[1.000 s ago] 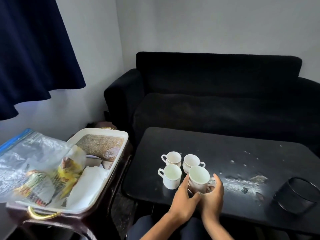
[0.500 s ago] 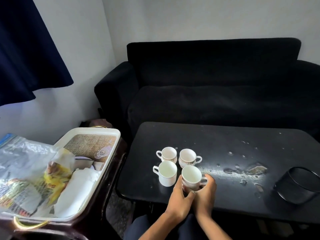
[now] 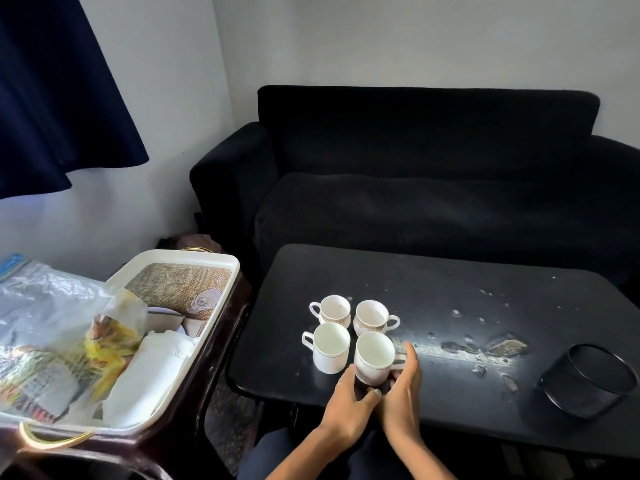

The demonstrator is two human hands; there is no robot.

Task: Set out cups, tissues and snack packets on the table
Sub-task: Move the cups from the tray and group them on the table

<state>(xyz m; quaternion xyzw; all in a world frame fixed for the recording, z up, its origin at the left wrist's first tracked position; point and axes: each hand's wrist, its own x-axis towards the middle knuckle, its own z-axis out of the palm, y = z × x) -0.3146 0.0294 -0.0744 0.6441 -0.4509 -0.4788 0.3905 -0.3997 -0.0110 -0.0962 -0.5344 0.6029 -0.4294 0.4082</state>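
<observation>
White near-right cup (image 3: 374, 356) cupped between left hand (image 3: 349, 401) and right hand (image 3: 401, 389) on black table (image 3: 450, 306), three other cups (image 3: 330, 346) just beside, snack packets (image 3: 104, 341) and tissues (image 3: 149, 372) in white tray (image 3: 221, 296) at left.

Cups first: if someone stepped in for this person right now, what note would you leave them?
Left hand and right hand both hold the near-right cup on the table.
Three other cups stand beside it in a square.
Done: four cups out.
Left: the tissues and snack packets lie in the tray to the left.
</observation>
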